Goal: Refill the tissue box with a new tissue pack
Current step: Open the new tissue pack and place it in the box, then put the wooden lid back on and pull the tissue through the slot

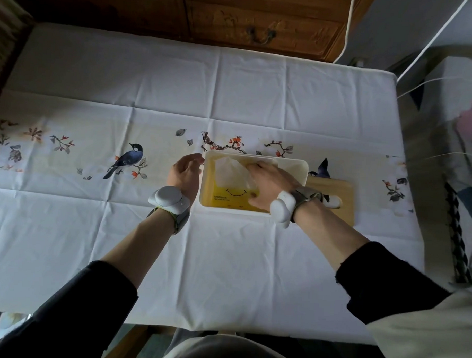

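A white tissue box (pixel 296 167) stands open on the table, lid off. A yellow tissue pack (pixel 223 195) with a smile print lies inside it, and a white tissue (pixel 231 170) sticks up from the pack. My right hand (pixel 269 181) reaches into the box, fingers on the tissue and the pack. My left hand (pixel 185 174) rests against the box's left outer wall, fingers slightly apart. The wooden lid (pixel 336 190) with its oval slot lies flat just right of the box.
A white tablecloth (pixel 147 229) with bird and branch prints covers the table. A wooden drawer cabinet (pixel 235 20) stands behind the far edge. White cables (pixel 432 41) hang at the right, beside a cluttered chair.
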### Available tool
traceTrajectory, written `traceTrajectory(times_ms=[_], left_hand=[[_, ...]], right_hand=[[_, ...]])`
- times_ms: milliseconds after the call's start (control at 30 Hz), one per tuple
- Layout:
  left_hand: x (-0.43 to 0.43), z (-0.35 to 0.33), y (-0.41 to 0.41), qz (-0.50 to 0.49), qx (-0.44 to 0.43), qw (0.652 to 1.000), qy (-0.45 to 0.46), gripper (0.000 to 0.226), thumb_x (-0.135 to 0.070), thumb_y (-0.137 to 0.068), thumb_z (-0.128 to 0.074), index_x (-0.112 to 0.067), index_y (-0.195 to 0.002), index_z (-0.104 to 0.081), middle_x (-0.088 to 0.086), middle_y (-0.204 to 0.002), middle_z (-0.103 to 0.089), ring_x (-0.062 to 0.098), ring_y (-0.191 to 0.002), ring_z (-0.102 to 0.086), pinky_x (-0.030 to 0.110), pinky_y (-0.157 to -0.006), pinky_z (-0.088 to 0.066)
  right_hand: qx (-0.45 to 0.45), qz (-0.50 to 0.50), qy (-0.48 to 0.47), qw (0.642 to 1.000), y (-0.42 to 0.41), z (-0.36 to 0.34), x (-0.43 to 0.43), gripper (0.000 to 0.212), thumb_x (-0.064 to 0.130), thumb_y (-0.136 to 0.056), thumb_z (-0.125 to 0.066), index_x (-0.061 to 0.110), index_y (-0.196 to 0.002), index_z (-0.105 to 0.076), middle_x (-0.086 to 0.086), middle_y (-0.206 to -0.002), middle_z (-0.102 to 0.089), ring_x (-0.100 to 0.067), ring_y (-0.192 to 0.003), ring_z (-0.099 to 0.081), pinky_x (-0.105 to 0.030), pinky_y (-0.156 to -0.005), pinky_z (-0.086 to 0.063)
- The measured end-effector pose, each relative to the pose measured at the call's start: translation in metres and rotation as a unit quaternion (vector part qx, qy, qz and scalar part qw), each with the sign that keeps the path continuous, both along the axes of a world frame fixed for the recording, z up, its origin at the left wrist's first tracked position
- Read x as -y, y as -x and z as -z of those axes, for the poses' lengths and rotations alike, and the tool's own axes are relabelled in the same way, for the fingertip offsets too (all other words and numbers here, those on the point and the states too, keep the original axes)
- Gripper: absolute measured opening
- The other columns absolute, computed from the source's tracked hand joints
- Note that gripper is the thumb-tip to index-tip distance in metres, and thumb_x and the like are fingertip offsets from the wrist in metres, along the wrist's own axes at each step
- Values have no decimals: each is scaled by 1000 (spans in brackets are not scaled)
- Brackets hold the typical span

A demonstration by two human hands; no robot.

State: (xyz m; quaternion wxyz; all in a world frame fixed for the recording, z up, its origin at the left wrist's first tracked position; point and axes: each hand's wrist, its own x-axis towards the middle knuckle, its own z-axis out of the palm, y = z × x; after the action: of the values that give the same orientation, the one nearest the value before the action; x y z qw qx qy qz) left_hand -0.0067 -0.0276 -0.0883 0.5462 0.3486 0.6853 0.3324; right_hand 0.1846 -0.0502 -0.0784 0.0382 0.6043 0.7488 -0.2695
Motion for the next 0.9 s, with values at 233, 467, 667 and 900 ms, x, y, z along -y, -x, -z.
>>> traceTrajectory(times_ms=[233,467,667,900], left_hand=[[-8,-19,-34,15,-68,993,-97,26,-9,-82,-48,-24,-90,-68,1,-106,-69,20,-96,-62,27,-81,-45],[7,-28,-75,48,-186,970,-146,34,-9,-80,-50,-24,-107,-64,-6,-118,-64,23,-107,-58,26,-83,-42],[14,-19,-85,131,-233,946,-180,38,-15,-75,-49,-38,-103,-61,-23,-100,-60,24,-109,-55,31,-85,-43],[24,-16,-94,123,-220,954,-163,35,-13,-78,-49,-34,-102,-61,-24,-99,-59,11,-104,-57,24,-79,-41]], right_hand=[[-148,221,-147,953,-46,-27,-1,31,12,-77,-58,15,-108,-61,-4,-88,-73,-26,-83,-67,-38,-77,-55],[-109,254,-127,952,-105,-24,18,25,12,-79,-60,12,-103,-62,-5,-98,-71,-24,-87,-65,-36,-80,-54],[-58,227,-27,972,-140,1,55,25,15,-77,-63,13,-102,-63,-7,-105,-69,-22,-97,-64,-23,-80,-47],[80,99,68,990,-153,27,87,63,40,-73,-70,20,-127,-44,-6,-128,-51,-27,-117,-45,-37,-93,-41]])
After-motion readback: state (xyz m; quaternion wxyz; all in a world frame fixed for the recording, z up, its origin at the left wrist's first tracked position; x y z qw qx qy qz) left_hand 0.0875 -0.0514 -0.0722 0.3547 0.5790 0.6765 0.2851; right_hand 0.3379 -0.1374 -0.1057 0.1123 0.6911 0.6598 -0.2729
